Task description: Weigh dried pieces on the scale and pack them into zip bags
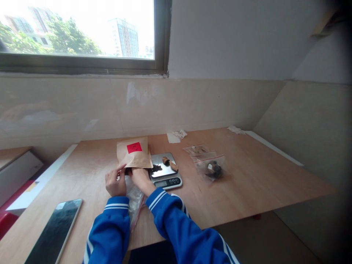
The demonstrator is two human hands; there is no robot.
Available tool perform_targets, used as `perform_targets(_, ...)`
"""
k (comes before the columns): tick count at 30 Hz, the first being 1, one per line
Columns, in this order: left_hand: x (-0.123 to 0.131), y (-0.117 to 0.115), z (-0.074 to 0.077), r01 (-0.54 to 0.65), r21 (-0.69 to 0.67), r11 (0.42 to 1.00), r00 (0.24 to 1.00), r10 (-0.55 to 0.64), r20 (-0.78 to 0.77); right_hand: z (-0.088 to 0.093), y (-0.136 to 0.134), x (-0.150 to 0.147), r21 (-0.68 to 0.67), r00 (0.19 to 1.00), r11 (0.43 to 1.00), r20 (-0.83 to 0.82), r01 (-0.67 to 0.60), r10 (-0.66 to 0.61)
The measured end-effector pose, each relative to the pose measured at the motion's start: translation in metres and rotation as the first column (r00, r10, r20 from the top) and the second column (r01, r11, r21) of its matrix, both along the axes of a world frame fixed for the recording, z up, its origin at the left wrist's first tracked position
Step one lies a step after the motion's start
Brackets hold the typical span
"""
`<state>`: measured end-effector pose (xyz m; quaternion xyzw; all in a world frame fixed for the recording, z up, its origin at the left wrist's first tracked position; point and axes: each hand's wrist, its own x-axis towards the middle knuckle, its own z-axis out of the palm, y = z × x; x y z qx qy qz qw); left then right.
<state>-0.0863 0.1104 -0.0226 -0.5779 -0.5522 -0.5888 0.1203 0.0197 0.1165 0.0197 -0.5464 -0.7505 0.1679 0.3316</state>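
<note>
Two bare hands, the left hand (pixel 115 182) and the right hand (pixel 140 179), close together near the middle of the near edge of a pale wooden tabletop (pixel 247 176), with bright blue sleeves (pixel 110 227) striped in white reaching in from below. Just above and touching the hands, a creased brown kraft-paper envelope (pixel 132 156) with a square red label (pixel 134 147), tilted and held up off the wood by the hands. Left fingers loosely curled and not clenched, the index finger stretched toward the envelope's lower edge; right fingers hidden behind the paper, so no telling whether clenched or released. Between the hands, a small dark lump (pixel 128 171), too shadowed to identify. Under the hands, a crumpled clear plastic zip bag (pixel 134 201) with a red seal strip. The envelope probably light and soft, easily creased, and safest held along its folded edges; the bag probably limp and slippery, likely easiest to pinch near the strip. Just right of the envelope, a flat steel digital scale (pixel 165 170) bearing tan chunks (pixel 169 163) and dark crumbs (pixel 156 168). Toward the far right, two clear zip bags (pixel 209 165) with dark and tan pieces inside. At the near left corner, a dark-screened smartphone (pixel 53 231).
</note>
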Motion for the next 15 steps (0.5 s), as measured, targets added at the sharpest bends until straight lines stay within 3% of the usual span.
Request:
perform_targets(7, 0.001, -0.002, 0.002, -0.033, -0.022, 0.999, 0.999, 0.033, 0.024, -0.005, -0.015, -0.002, -0.088, 0.994, 0.995, 0.1, 0.039, -0.03)
perform_targets(15, 0.003, -0.003, 0.004, -0.043, -0.062, 0.997, 0.998, 0.046, 0.053, -0.004, -0.043, 0.01, 0.091, 0.996, 0.996, -0.088, -0.014, 0.022)
